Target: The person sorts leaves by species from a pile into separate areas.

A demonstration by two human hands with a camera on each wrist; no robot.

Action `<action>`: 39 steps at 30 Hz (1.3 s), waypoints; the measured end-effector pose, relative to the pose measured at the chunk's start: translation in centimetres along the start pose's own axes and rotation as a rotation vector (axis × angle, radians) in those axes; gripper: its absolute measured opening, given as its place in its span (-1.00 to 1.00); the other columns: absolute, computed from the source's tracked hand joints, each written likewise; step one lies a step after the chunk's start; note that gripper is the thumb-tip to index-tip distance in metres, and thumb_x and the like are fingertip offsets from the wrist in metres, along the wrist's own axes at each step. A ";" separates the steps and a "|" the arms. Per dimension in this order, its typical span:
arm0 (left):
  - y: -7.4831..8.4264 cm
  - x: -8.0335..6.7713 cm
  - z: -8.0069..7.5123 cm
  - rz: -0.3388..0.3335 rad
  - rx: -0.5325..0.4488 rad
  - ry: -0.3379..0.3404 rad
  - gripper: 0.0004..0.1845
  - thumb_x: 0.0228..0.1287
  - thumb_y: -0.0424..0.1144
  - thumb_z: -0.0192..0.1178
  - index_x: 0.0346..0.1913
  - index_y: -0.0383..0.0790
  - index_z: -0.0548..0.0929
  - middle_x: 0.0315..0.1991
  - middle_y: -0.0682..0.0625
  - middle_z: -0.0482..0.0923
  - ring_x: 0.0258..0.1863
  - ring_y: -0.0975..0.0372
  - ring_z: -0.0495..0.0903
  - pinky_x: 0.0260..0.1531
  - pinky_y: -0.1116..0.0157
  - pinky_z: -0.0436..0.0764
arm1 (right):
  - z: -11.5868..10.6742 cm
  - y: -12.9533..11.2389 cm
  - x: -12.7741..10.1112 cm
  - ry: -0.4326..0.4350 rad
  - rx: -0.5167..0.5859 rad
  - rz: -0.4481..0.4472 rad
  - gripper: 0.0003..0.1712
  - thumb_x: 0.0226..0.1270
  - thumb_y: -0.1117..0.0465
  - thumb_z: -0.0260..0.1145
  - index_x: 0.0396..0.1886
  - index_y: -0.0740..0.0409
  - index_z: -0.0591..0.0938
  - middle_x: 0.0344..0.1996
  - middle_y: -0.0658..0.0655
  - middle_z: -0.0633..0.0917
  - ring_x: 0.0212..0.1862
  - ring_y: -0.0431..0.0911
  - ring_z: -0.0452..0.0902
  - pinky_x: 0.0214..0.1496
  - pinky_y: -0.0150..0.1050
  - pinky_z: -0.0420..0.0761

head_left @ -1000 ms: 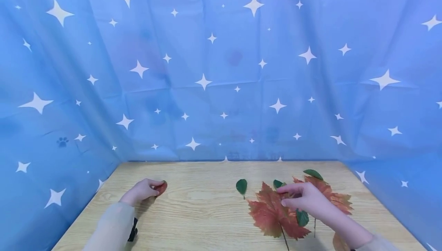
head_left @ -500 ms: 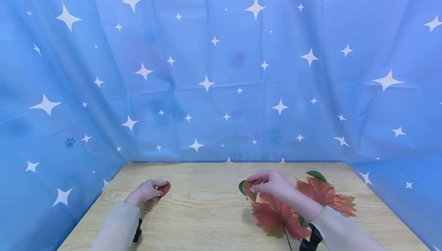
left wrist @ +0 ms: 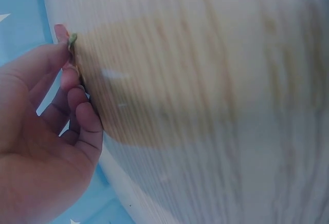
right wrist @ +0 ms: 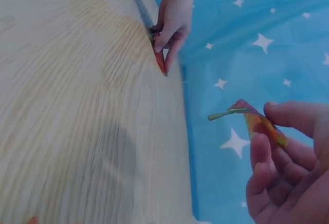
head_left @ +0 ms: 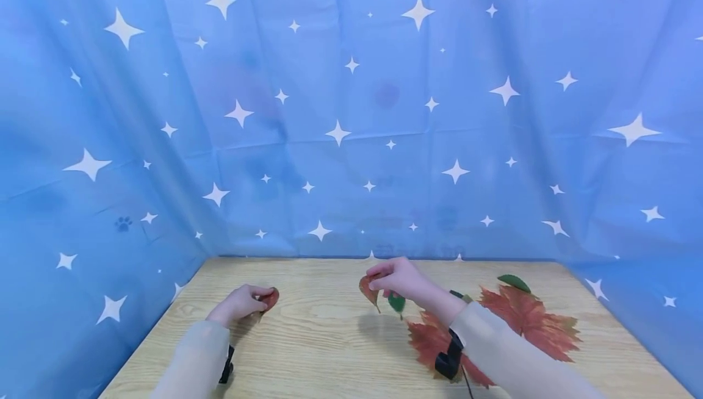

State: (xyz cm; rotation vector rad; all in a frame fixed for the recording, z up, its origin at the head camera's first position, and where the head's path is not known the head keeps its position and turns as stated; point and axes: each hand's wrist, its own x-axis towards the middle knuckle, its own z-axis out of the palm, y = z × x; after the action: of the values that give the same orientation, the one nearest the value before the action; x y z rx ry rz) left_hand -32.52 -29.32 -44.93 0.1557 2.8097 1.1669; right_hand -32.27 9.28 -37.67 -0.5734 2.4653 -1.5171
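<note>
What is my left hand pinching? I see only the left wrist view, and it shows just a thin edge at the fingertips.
Observer: It is a small red-orange leaf. The left hand holds it low against the wooden table.
Operator: Where is the other hand?
Observer: The right hand is raised over the middle of the table and pinches a small reddish leaf by its edge.
Operator: Are there more leaves?
Observer: Yes. A big maple leaf lies flat on the right side of the table, and a second maple leaf lies nearer, partly hidden by the right sleeve.
</note>
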 end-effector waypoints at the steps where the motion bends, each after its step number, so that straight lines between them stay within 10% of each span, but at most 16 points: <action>1: 0.0 0.0 0.0 -0.004 -0.006 0.002 -0.55 0.25 -0.47 0.21 0.23 -0.40 0.53 0.13 -0.36 0.49 -0.02 0.01 0.52 -0.17 0.17 0.52 | 0.4 -0.2 0.4 0.000 -0.001 -0.005 -0.63 0.22 0.20 0.41 0.03 0.20 0.69 -0.25 0.08 0.73 -0.48 -0.03 0.57 -0.52 -0.22 0.48; 19: 0.3 0.5 0.6 -0.009 -0.035 0.015 -0.56 0.24 -0.49 0.21 0.21 -0.38 0.56 0.11 -0.33 0.51 -0.08 0.07 0.53 -0.19 0.18 0.51 | 7.6 -0.8 6.5 0.063 0.077 0.048 -0.65 0.19 0.25 0.43 -0.01 0.21 0.71 -0.29 0.06 0.73 -0.38 0.17 0.64 -0.58 -0.31 0.44; 39: -0.1 0.4 0.1 -0.033 -0.037 0.048 -0.56 0.20 -0.50 0.23 0.18 -0.37 0.58 0.11 -0.31 0.53 0.03 -0.01 0.52 -0.05 0.10 0.51 | 15.9 1.3 10.4 0.163 0.237 0.098 -0.63 0.16 0.33 0.43 -0.02 0.38 0.67 -0.42 0.08 0.70 -0.55 -0.15 0.54 -0.57 -0.34 0.44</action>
State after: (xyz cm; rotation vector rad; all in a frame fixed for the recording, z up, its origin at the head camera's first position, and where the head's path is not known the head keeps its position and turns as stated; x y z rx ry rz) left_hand -32.91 -29.25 -45.06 0.0793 2.8175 1.2311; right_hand -36.36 -7.49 -45.69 -0.2934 2.3369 -1.8455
